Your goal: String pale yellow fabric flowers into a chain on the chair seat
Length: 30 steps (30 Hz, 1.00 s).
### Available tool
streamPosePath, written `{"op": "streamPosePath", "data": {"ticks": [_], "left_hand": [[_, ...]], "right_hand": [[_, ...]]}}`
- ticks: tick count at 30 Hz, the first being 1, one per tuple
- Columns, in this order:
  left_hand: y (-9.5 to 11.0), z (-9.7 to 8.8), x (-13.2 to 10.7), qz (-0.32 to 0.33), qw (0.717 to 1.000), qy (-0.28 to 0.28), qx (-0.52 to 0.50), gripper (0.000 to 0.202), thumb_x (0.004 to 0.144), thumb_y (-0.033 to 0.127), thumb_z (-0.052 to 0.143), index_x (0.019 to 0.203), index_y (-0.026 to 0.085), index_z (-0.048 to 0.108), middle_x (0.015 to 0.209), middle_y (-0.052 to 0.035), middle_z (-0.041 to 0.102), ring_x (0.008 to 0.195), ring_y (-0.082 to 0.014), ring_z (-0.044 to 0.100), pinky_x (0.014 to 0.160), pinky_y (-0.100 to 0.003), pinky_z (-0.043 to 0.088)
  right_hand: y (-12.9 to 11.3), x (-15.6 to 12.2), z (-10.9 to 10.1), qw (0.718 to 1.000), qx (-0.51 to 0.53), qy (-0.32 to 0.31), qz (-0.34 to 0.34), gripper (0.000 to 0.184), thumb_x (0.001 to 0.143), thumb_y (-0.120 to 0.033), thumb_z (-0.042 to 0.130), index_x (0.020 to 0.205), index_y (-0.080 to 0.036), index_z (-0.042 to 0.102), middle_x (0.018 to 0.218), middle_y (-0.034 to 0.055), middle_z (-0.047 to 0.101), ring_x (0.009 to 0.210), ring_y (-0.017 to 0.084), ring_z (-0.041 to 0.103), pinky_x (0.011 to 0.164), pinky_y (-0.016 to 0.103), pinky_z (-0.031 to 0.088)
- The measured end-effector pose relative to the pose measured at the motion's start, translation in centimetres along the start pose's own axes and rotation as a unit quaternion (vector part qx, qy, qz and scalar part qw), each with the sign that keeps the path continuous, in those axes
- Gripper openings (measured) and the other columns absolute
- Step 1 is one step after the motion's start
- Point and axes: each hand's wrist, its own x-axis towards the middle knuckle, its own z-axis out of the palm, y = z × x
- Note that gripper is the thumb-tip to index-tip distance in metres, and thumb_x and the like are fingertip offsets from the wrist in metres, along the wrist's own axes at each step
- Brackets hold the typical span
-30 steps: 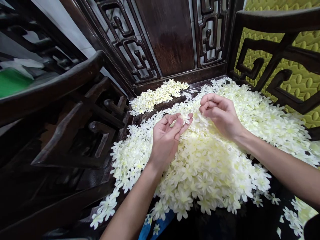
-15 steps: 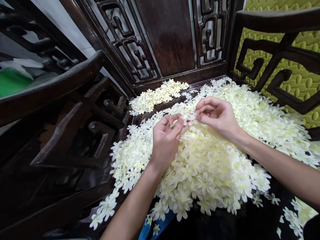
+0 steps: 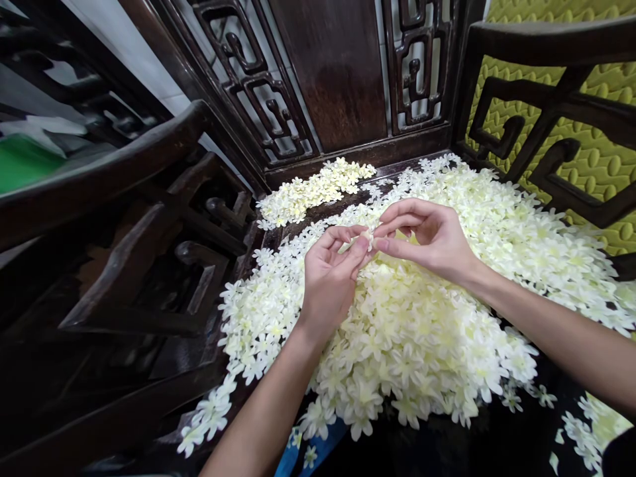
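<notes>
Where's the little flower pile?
In the head view, the little pile is just left of centre, in front of the dark panel and beyond the left hand.

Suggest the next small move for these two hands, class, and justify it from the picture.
I'd probably close the right hand gently on the small white flower: the left hand pinches it at the fingertips, and the right thumb and fingertips sit close beside it, though contact is hard to tell.

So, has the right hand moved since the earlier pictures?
Yes: against the wooden back panel, the right hand has shifted left, toward the left hand.
</notes>
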Motion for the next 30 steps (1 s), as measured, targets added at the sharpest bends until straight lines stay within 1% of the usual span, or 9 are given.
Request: {"op": "streamPosePath", "data": {"ticks": [3, 6, 11, 16, 19, 22, 24, 30], "left_hand": [[0.07, 0.08, -0.04, -0.001, 1.0, 0.002, 0.005, 0.017, 0.082, 0.021, 0.076, 0.084, 0.018, 0.059, 0.107, -0.0029, 0.064, 0.096, -0.0142, 0.069, 0.098, -0.035, 0.057], [0.1, 0.05, -0.02, -0.003, 1.0, 0.007, 0.005, 0.017, 0.082, 0.02, 0.076, 0.084, 0.018, 0.06, 0.106, -0.0028, 0.065, 0.092, -0.0113, 0.067, 0.098, -0.033, 0.057], [0.03, -0.12, 0.01, -0.009, 1.0, 0.002, -0.008, 0.019, 0.083, 0.019, 0.076, 0.082, 0.018, 0.057, 0.105, -0.0026, 0.064, 0.093, -0.0116, 0.067, 0.099, -0.034, 0.057], [-0.02, -0.18, -0.01, -0.013, 1.0, 0.001, -0.018, 0.02, 0.083, 0.018, 0.076, 0.079, 0.017, 0.056, 0.101, -0.0015, 0.065, 0.091, -0.0095, 0.066, 0.099, -0.031, 0.057], [0.03, -0.2, 0.02, -0.014, 1.0, 0.001, -0.017, 0.02, 0.083, 0.019, 0.077, 0.079, 0.017, 0.057, 0.103, -0.0017, 0.065, 0.092, -0.0096, 0.067, 0.101, -0.032, 0.057], [0.1, -0.21, 0.07, -0.015, 1.0, -0.001, -0.017, 0.018, 0.083, 0.021, 0.076, 0.081, 0.018, 0.059, 0.103, -0.0023, 0.064, 0.096, -0.0114, 0.067, 0.104, -0.036, 0.055], [0.14, -0.22, 0.09, -0.014, 1.0, -0.004, -0.021, 0.017, 0.084, 0.021, 0.075, 0.082, 0.018, 0.059, 0.102, -0.002, 0.064, 0.095, -0.0113, 0.067, 0.106, -0.037, 0.055], [0.16, -0.29, 0.08, -0.006, 1.0, -0.011, -0.027, 0.017, 0.085, 0.019, 0.074, 0.082, 0.018, 0.058, 0.102, -0.0019, 0.064, 0.093, -0.01, 0.066, 0.104, -0.035, 0.055]], "right_hand": [[-0.02, 0.03, -0.07, 1.0, 0.001, 0.001, 0.003, 0.035, 0.072, -0.031, 0.088, 0.1, -0.019, 0.07, 0.089, 0.0064, 0.078, 0.086, 0.022, 0.073, 0.08, 0.039, 0.059], [-0.07, 0.09, -0.12, 1.0, 0.0, 0.003, 0.008, 0.034, 0.073, -0.03, 0.087, 0.099, -0.018, 0.07, 0.088, 0.0071, 0.078, 0.086, 0.022, 0.074, 0.08, 0.039, 0.059], [-0.06, 0.1, -0.06, 1.0, 0.0, 0.013, 0.007, 0.031, 0.074, -0.025, 0.086, 0.098, -0.017, 0.068, 0.088, 0.007, 0.079, 0.084, 0.02, 0.075, 0.075, 0.034, 0.058], [-0.11, 0.24, 0.06, 0.998, 0.046, 0.025, 0.032, 0.034, 0.065, -0.019, 0.09, 0.089, -0.018, 0.066, 0.082, 0.0045, 0.079, 0.078, 0.018, 0.076, 0.072, 0.03, 0.06], [-0.11, 0.42, -0.01, 0.995, 0.078, 0.011, 0.057, 0.035, 0.062, -0.019, 0.092, 0.087, -0.017, 0.067, 0.083, 0.0051, 0.08, 0.077, 0.018, 0.076, 0.074, 0.03, 0.062], [-0.13, 0.54, -0.14, 0.993, 0.094, -0.007, 0.072, 0.036, 0.062, -0.021, 0.093, 0.089, -0.017, 0.07, 0.086, 0.0056, 0.08, 0.08, 0.019, 0.078, 0.078, 0.033, 0.064], [-0.17, 0.57, -0.2, 0.992, 0.095, -0.012, 0.076, 0.036, 0.063, -0.022, 0.093, 0.092, -0.017, 0.072, 0.087, 0.0059, 0.081, 0.082, 0.019, 0.078, 0.08, 0.033, 0.065], [-0.21, 0.53, -0.25, 0.992, 0.099, -0.024, 0.073, 0.036, 0.066, -0.021, 0.091, 0.097, -0.016, 0.073, 0.09, 0.0075, 0.081, 0.083, 0.02, 0.079, 0.081, 0.033, 0.066]]}}
